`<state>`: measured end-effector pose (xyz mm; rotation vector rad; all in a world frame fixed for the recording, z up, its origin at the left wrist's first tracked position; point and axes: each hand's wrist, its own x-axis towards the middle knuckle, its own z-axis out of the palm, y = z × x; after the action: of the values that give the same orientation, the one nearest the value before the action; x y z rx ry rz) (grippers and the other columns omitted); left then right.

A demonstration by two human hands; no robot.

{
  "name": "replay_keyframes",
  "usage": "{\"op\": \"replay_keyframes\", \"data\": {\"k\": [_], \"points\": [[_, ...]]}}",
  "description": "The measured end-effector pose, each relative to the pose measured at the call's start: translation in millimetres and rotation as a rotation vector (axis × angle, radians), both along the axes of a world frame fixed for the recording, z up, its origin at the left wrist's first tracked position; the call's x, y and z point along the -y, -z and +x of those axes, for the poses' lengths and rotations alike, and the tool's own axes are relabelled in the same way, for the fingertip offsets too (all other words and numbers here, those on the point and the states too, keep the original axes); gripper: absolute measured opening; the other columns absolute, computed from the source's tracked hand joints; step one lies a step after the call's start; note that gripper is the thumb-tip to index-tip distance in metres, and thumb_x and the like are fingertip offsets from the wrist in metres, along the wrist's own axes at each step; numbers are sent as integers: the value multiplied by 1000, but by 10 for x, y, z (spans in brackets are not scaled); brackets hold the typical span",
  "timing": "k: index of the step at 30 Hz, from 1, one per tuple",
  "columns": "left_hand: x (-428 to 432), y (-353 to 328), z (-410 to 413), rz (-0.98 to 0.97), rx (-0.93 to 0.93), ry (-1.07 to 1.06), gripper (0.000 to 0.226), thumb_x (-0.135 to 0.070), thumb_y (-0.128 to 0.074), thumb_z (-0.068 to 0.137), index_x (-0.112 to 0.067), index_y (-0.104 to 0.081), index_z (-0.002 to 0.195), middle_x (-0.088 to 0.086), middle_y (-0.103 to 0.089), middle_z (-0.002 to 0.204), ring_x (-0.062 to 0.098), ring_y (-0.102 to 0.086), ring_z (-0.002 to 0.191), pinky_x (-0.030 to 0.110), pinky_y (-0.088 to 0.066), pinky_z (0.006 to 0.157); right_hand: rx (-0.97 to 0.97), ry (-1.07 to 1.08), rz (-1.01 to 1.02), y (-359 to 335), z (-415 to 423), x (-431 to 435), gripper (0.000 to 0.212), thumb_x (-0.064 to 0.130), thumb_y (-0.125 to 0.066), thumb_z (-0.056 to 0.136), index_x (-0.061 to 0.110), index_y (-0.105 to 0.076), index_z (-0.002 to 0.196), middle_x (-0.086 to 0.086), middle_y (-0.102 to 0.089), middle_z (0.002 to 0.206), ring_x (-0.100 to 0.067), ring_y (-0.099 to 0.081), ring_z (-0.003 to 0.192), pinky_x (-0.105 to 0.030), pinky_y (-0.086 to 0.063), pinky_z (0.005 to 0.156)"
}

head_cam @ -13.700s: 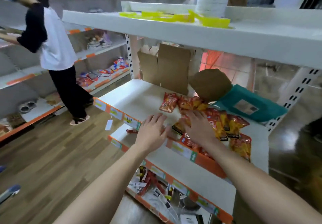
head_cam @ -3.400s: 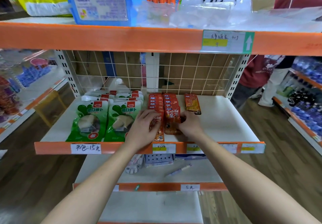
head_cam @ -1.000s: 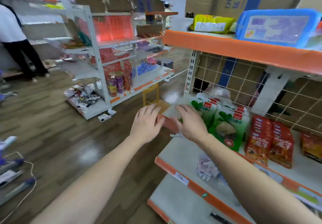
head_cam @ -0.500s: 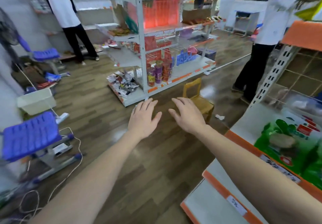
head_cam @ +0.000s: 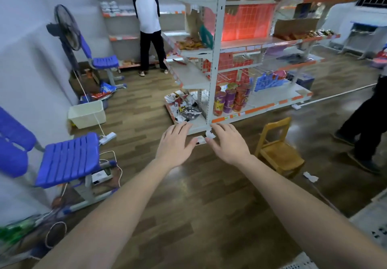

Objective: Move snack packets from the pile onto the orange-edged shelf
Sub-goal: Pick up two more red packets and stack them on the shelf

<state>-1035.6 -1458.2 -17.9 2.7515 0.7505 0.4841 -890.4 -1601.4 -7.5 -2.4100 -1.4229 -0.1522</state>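
step: fetch a load | left hand [head_cam: 174,145], right hand [head_cam: 227,143]: empty, fingers spread, before white rack [head_cam: 213,59] foot | snack packets [head_cam: 190,43]: heaped on rack's middle tier (orange-edged shelf unseen) | I'd approach square and scoop a flat stack two-handed

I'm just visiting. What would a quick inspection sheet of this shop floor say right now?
Surface: wooden floor, glossy, below both hands.
Job's things: snack packets piled on a rack shelf ahead; none held.
Clutter: white bin by the wall; paper scrap on the floor.
Hands: left hand and right hand open, apart, holding nothing.
Cables: white power strip on the floor, cords trailing near the blue chair.
Surroundings: small wooden chair, standing fan, one person at the back shelves, a second person at right.
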Motion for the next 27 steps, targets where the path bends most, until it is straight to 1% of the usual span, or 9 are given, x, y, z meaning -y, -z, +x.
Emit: {"op": "replay_keyframes", "data": {"k": [4, 9, 12, 15, 19, 24, 27], "points": [[-442, 6, 257, -5, -7, -41, 56, -52, -40, 102, -25, -38, 151, -7, -35, 157, 17, -27, 144, 40, -24, 118, -1, -51, -23, -6, 351, -488, 58, 51, -43, 102, 15, -43, 148, -5, -48, 147, -24, -39, 138, -35, -28, 115], [-1039, 73, 577, -15, -8, -71, 55, -51, -42, 102, -24, -39, 150, -7, -36, 157, 17, -28, 143, 38, -23, 119, -12, -92, -48, 58, 705, -1171, 59, 52, -42, 102, 15, -43, 148, -6, -49, 146, -26, -39, 137, -37, -29, 115], [-1503, 126, 799, -14, -4, -85, 55, -51, -41, 102, -25, -39, 150, -6, -36, 157, 18, -29, 144, 39, -23, 119, -19, -96, -58, 120, 936, -1660, 59, 53, -41, 102, 16, -43, 148, -5, -47, 149, -25, -38, 139, -37, -30, 115], [-2077, 163, 1054, -6, 6, -72, 55, -52, -39, 102, -26, -39, 150, -5, -35, 157, 19, -28, 144, 40, -23, 120, -22, -99, -42, 161, 1188, -2231, 59, 54, -40, 102, 17, -42, 149, -3, -46, 150, -24, -37, 140, -38, -30, 116], [-2930, 168, 1393, 13, 0, -37, 55, -54, -36, 102, -27, -38, 150, -8, -33, 158, 16, -26, 144, 39, -23, 118, -11, -64, -21, 190, 1485, -3049, 59, 54, -42, 102, 16, -44, 148, -3, -48, 148, -23, -39, 138, -37, -31, 115], [-3943, 97, 1750, 8, 11, -2, 53, -54, -41, 101, -29, -41, 148, -9, -35, 156, 16, -27, 143, 39, -25, 117, -17, -35, 5, 181, 1815, -4020, 60, 54, -46, 100, 16, -47, 146, -3, -52, 144, -23, -41, 136, -35, -34, 112], [-4479, 85, 1972, -19, 4, -1, 53, -54, -41, 101, -30, -41, 148, -10, -36, 155, 17, -29, 143, 41, -26, 118, -34, -11, 4, 182, 2011, -4515, 59, 54, -46, 100, 16, -46, 146, -3, -51, 145, -22, -39, 137, -36, -33, 113]]}}
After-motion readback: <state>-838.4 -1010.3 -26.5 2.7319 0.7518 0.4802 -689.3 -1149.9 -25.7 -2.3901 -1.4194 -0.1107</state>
